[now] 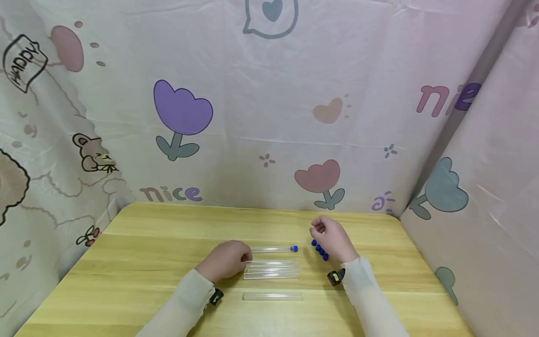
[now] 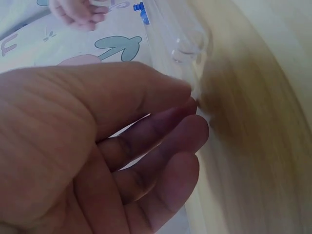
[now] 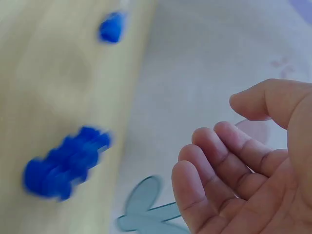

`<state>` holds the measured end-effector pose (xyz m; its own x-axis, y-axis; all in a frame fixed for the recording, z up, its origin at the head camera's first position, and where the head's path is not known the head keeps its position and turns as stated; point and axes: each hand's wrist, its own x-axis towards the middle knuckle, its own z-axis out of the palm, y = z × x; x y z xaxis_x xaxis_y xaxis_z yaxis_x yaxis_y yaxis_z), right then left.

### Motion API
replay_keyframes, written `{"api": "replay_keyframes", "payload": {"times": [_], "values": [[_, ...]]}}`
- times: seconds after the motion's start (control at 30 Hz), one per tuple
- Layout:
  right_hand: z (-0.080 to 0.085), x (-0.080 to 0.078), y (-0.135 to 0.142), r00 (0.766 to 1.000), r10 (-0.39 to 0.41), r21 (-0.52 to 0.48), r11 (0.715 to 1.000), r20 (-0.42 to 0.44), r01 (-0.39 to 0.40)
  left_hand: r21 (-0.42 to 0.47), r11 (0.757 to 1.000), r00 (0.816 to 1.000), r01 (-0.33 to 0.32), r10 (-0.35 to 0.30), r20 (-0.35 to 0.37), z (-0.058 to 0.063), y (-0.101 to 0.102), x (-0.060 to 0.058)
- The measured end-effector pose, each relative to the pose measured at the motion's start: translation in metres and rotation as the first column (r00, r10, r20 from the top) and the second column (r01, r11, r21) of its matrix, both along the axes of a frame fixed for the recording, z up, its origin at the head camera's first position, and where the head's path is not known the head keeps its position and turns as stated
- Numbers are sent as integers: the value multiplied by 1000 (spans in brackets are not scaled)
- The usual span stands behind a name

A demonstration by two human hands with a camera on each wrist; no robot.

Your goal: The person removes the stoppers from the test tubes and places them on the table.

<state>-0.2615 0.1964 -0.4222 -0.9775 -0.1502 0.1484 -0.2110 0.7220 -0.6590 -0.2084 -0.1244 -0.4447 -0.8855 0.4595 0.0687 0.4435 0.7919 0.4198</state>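
My left hand (image 1: 225,260) is bent low beside the left end of a clear tube with a blue cap (image 1: 273,249). In the left wrist view the thumb and index fingertips (image 2: 183,90) come close together, the other fingers loosely curled, with no object visible between them. Several uncapped clear tubes (image 1: 271,270) lie side by side just in front of that hand. Over to the right, my right hand (image 1: 332,236) hovers by a short row of blue caps (image 1: 320,249). Its fingers are relaxed, thumb apart, holding nothing. Those caps (image 3: 68,163) look blurred in the right wrist view.
One more clear tube (image 1: 272,296) lies by itself nearer the front of the wooden table (image 1: 139,262). A printed curtain (image 1: 252,93) hangs behind the table's back edge and along both sides. Each wrist wears a small black device (image 1: 336,277).
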Motion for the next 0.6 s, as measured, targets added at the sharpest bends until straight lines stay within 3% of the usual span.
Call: {"api": "replay_keyframes", "payload": {"times": [0.23,0.4,0.6], "values": [[24,17,-6,996,68,35,997,-66,-65,11,1000,1000,-19,19,-21,-2,1,-6],[32,26,-5,987,129,74,990,-93,-123,15,996,994,-83,84,-68,-2,-1,-10],[38,31,-5,979,182,85,981,-93,-175,6,989,988,-151,151,-42,-6,0,-16]]}}
